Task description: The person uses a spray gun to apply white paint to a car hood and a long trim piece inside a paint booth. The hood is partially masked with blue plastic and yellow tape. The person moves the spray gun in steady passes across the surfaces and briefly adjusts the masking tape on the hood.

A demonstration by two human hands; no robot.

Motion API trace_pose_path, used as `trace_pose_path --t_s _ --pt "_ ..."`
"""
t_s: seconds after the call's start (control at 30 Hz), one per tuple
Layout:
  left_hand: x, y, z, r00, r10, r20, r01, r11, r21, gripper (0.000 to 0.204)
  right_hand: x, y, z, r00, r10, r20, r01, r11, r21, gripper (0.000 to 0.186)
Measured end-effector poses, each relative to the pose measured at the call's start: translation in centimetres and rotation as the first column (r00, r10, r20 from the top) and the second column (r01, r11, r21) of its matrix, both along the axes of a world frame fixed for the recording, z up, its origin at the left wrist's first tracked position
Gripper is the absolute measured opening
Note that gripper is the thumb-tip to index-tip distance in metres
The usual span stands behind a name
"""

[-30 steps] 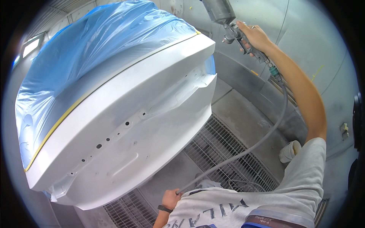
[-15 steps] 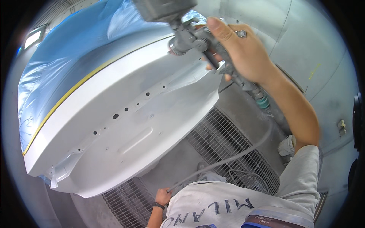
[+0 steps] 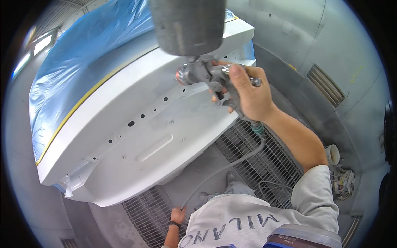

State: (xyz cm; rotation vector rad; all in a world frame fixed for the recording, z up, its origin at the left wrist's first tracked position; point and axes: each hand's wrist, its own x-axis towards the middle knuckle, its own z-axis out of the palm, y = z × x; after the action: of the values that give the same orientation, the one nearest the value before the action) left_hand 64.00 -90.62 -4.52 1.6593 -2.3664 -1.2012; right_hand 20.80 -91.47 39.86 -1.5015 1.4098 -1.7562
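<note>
The right arm is bent at the elbow (image 3: 321, 156), between 3 and 4 o'clock, and its forearm (image 3: 295, 131) is angled toward 10 o'clock. The right grip (image 3: 257, 97) is held curled near 2 o'clock, its thumb (image 3: 240, 79) raised. Low, between 6 and 7 o'clock, the left grip (image 3: 178, 215) is kept closed.

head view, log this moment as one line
right hand: grips spray gun; left hand: holds hose; white panel: behind gun in view; blue film: along panel's upper edge
</note>
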Motion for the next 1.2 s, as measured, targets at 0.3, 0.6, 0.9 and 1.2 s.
trace_pose_path --t_s 0.3,0.6,0.9,1.2 --pt "-6.9 -0.1 1.5 0.998 -0.026 0.055 0.021 0.995 0.093 0.048 -12.8 2.9 -1.3 0.990 -0.139 0.027 0.141 0.988 -0.056 0.071" --pt "-13.7 -0.3 2.8 0.990 -0.135 0.043 0.136 0.990 -0.020 0.051 -24.9 4.8 -3.0 0.933 -0.336 0.129 0.346 0.936 -0.063 0.063" --pt "-15.1 -0.4 3.7 0.993 -0.113 0.026 0.113 0.993 -0.030 0.052 -31.1 2.9 -4.7 0.802 -0.572 0.170 0.587 0.808 -0.054 0.056" --pt "-8.7 -0.2 0.8 1.000 -0.018 0.022 0.018 0.999 -0.028 0.052 -21.3 2.9 -6.4 0.805 -0.571 0.162 0.586 0.807 -0.067 0.049"
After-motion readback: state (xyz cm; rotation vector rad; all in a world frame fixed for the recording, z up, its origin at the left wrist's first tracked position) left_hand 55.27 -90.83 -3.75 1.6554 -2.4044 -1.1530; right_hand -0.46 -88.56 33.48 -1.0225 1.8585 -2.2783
